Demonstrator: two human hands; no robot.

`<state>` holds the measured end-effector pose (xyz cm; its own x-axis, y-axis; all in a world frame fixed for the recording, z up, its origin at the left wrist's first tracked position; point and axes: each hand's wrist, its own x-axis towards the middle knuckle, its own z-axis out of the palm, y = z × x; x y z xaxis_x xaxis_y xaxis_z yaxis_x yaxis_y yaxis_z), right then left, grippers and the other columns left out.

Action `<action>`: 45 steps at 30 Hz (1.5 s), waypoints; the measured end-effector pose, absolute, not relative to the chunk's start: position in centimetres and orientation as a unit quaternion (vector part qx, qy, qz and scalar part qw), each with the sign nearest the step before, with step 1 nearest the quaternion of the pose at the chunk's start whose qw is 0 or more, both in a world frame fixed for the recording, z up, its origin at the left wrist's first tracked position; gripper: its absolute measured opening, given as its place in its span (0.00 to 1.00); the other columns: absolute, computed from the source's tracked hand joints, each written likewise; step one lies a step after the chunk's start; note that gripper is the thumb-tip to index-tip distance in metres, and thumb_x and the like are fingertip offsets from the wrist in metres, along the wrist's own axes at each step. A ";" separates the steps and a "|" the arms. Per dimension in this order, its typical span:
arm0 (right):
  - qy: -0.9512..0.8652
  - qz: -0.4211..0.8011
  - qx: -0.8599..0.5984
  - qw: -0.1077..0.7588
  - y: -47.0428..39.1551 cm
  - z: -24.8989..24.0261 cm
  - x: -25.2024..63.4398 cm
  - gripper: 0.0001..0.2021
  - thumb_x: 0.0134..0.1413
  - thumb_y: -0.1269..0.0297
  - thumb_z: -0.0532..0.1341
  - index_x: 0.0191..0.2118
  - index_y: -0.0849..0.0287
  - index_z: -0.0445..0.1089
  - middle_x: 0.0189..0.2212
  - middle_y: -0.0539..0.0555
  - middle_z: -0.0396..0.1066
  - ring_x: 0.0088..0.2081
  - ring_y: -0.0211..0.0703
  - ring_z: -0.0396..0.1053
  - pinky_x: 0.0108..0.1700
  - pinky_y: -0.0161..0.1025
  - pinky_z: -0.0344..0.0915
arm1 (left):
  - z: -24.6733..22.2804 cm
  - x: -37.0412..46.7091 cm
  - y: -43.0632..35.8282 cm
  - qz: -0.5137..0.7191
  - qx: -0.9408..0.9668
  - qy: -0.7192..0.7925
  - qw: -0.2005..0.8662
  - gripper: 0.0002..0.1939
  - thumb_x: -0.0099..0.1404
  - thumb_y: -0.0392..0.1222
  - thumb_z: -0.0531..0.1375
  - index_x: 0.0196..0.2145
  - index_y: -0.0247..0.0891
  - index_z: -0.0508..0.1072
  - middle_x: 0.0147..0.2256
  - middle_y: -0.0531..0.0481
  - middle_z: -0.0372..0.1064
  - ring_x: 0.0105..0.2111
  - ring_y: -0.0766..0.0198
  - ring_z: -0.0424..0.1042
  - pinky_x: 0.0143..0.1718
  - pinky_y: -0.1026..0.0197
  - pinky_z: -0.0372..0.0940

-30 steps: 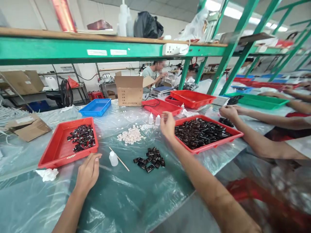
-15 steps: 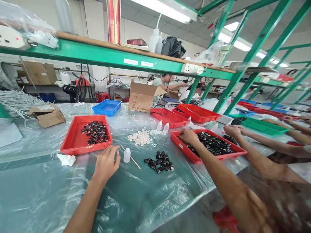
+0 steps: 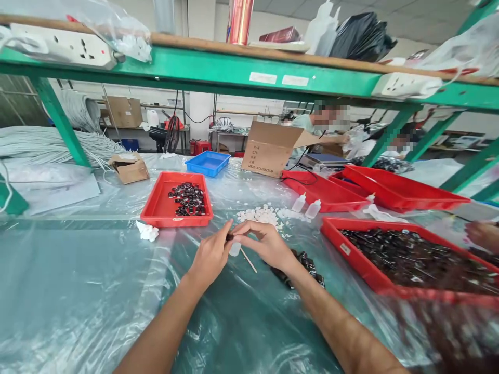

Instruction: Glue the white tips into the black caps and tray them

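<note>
My left hand [image 3: 211, 255] and my right hand [image 3: 267, 244] meet above the green table, both with fingertips on one small black piece [image 3: 230, 237]. Just below their fingers, partly covered, stands a small translucent bottle [image 3: 234, 249], with a thin wooden stick [image 3: 248, 261] lying beside it. Behind my right hand is a heap of small white pieces [image 3: 260, 214]. A pile of black pieces [image 3: 312, 264] lies partly hidden under my right forearm.
A red tray [image 3: 156, 208] with black pieces is at the left, near a crumpled tissue [image 3: 147, 231]. At the right, a larger red tray [image 3: 360, 265] is full of black parts. Two dropper bottles [image 3: 313, 209] stand behind. A green shelf beam [image 3: 218, 72] crosses above.
My right hand has come from the right red tray to my left hand, and a black piece is now between them. The view has swung right and closer to the shelf.
</note>
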<state>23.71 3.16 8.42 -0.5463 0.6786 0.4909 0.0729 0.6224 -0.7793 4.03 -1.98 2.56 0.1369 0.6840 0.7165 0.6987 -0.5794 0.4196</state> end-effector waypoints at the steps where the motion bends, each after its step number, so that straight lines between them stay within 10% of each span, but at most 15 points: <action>1: -0.802 0.366 -0.229 0.413 4.0 8.1 24.6 0.14 0.66 0.47 0.69 0.42 0.51 0.82 0.44 0.55 0.83 0.45 0.49 0.80 0.51 0.48 0.77 | 2.4 3.8 -1.8 -0.466 -0.749 -0.470 -0.006 0.22 0.82 0.48 0.54 0.69 0.44 0.67 0.52 0.40 0.85 0.46 0.51 0.87 0.47 0.50 0.80; 6: -0.816 0.304 -0.321 0.372 8.1 4.7 28.6 0.19 0.60 0.49 0.72 0.53 0.51 0.80 0.52 0.58 0.79 0.49 0.51 0.78 0.54 0.52 0.77 | 2.3 3.1 -1.0 -0.461 -0.718 -0.519 -0.050 0.11 0.82 0.44 0.53 0.55 0.44 0.73 0.41 0.45 0.84 0.37 0.57 0.83 0.43 0.55 0.75; 13: -0.830 0.314 -0.325 0.327 7.9 0.2 25.8 0.16 0.51 0.54 0.77 0.43 0.52 0.78 0.60 0.58 0.75 0.65 0.61 0.71 0.67 0.60 0.68 | 2.2 2.6 -0.5 -0.439 -0.695 -0.563 -0.087 0.08 0.78 0.38 0.53 0.51 0.45 0.69 0.37 0.50 0.78 0.32 0.59 0.78 0.38 0.56 0.71; 21: -0.795 0.373 -0.288 0.381 6.7 2.4 25.9 0.12 0.54 0.59 0.68 0.42 0.53 0.70 0.43 0.54 0.83 0.47 0.54 0.81 0.53 0.53 0.76 | 4.8 2.0 -2.0 -0.437 -0.702 -0.556 -0.083 0.09 0.82 0.44 0.49 0.52 0.43 0.67 0.47 0.44 0.80 0.40 0.59 0.82 0.40 0.57 0.78; 30: -0.821 0.336 -0.235 0.398 4.3 4.5 25.9 0.12 0.57 0.62 0.66 0.47 0.51 0.76 0.42 0.52 0.80 0.39 0.46 0.76 0.42 0.43 0.74 | 2.9 -0.9 -3.8 -0.402 -0.745 -0.532 -0.027 0.08 0.78 0.42 0.59 0.48 0.43 0.80 0.48 0.44 0.77 0.50 0.54 0.79 0.54 0.50 0.76; 45: -0.846 0.248 -0.218 0.418 3.9 4.0 26.0 0.12 0.60 0.64 0.68 0.50 0.49 0.76 0.46 0.54 0.82 0.41 0.48 0.80 0.39 0.43 0.76 | 3.7 -0.6 -4.4 -0.433 -0.764 -0.478 0.010 0.11 0.78 0.37 0.63 0.52 0.46 0.82 0.45 0.45 0.78 0.45 0.59 0.79 0.48 0.55 0.76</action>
<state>26.03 3.90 4.01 -0.5553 0.5758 0.6001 0.1605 0.7822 -0.6020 -0.58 -4.37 3.73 0.1683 0.7220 0.6711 0.7391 -0.5429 0.3988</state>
